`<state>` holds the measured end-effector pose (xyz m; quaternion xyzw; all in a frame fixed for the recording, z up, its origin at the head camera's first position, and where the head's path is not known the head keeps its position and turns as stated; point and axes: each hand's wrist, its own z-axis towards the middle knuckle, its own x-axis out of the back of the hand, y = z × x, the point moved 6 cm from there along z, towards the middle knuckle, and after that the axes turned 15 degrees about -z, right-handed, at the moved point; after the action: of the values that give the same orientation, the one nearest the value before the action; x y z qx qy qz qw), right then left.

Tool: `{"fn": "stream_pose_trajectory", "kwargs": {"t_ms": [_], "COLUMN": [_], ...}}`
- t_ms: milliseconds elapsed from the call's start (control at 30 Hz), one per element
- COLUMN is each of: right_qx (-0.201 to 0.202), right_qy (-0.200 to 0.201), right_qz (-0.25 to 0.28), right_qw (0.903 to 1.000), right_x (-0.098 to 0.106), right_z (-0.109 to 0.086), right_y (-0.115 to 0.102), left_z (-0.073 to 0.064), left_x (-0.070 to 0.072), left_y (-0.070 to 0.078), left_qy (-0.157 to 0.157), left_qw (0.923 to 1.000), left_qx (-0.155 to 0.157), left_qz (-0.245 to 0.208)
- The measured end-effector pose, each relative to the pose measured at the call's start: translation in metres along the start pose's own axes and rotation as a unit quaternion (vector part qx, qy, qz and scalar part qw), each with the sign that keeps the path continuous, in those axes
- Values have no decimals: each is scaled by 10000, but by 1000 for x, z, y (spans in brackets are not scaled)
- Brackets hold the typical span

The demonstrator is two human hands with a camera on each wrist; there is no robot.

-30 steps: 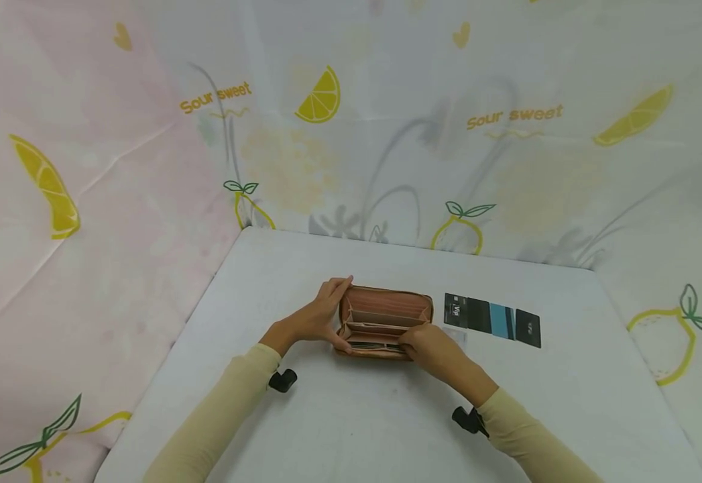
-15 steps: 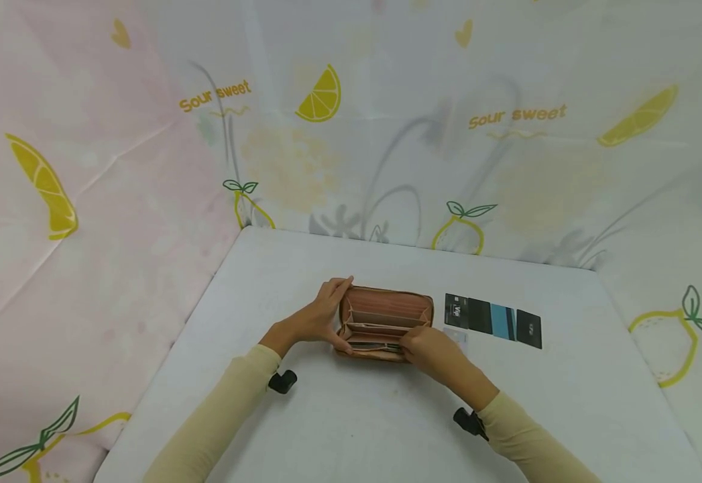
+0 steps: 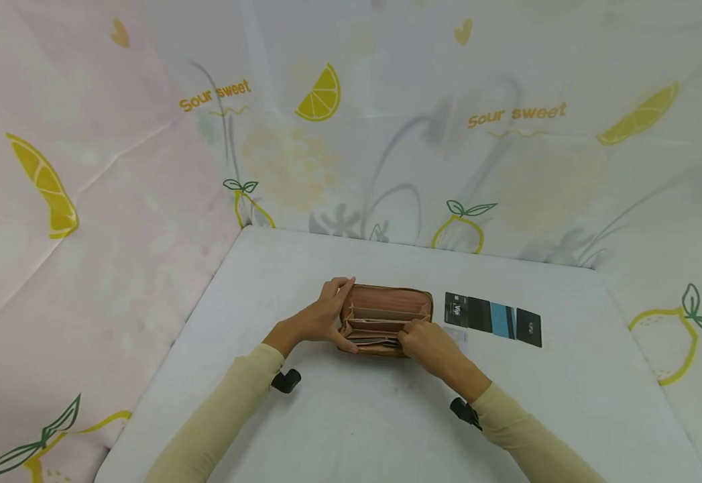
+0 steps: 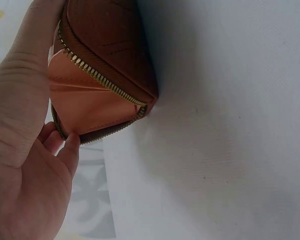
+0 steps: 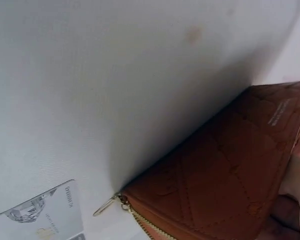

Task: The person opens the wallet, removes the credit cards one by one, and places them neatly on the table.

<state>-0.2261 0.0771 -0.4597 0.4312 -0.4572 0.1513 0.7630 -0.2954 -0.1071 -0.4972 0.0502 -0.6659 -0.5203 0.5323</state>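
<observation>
A brown zip wallet stands unzipped on the white table, its pleated compartments facing up. My left hand grips its left end, thumb at the near edge and fingers at the far edge; the left wrist view shows the brass zip and side gusset there. At the near right part, my right hand has curled fingertips inside the near compartment, pinching at a dark card among several card edges. The front panel hides most of those fingers in the right wrist view.
To the wallet's right lies a row of dark and blue cards. A pale card lies nearer, partly behind my right hand; the right wrist view shows this printed card near the zip pull.
My right hand has moved slightly up and left at the near compartment, and card edges there show more. My left hand still holds the wallet's left end.
</observation>
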Motion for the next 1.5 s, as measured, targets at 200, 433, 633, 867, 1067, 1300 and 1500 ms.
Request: {"fn": "stream_pose_trajectory", "kwargs": {"t_ms": [200,433,633,867,1067,1300,1500], "right_qx": [118,-10,-244,-306,-674,-725,-619], "right_qy": [258,-45,-942,-1083,-718,736,1039], "right_qz": [-111,515,1219,803,749,575,515], "right_qw": [9995,9987,9878,9904,9923,9930,9913], "right_x": [6,7,6,7,2,1,3], "right_z": [-1,-5,-11,-14,-13,-20,-25], "right_y": [-3,2,6,8,9,11,9], "left_z": [-1,4,4,4,3,4,5], "left_x": [0,-2,-2,-2,-1,0,1], "left_y": [-4,-2,-4,-1,-1,-3,-4], "left_qy": [-8,-63,-53,-39,-2,67,57], "left_qw": [9999,9999,9999,10000,10000,9999,9998], "left_qx": [138,-77,26,-46,61,145,158], "left_qz": [82,44,130,77,30,49,54]}}
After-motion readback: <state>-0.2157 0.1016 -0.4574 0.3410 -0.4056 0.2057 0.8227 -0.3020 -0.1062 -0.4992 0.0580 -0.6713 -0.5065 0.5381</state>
